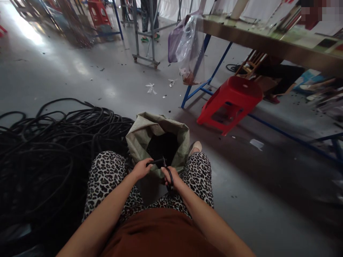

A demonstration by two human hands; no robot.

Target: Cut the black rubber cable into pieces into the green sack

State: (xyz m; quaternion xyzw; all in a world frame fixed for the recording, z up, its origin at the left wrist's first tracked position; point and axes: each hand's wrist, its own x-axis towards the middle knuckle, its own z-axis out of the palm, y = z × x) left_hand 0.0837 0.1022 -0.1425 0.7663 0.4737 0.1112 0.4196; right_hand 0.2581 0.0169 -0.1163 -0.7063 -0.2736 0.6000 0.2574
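Observation:
Between my knees stands an open woven sack (138, 135), its rim folded and its inside dark with black contents. My left hand (142, 169) is closed on a short length of black cord (155, 162) above the near rim. In my right hand (173, 175) are scissors with black handles (169, 176); their blades (164, 162) point up at the cord's right end. Whether the blades touch the cord is too small to tell. A large heap of black cord (66, 142) lies on the floor to the left of the sack.
A red plastic stool (241, 89) stands on the right beside a worktable (249, 37) with blue legs. Plastic bags (187, 39) hang from the table's corner. A wheeled metal rack (146, 39) is farther back. White scraps (150, 88) litter the floor. Other people's legs (148, 16) show behind.

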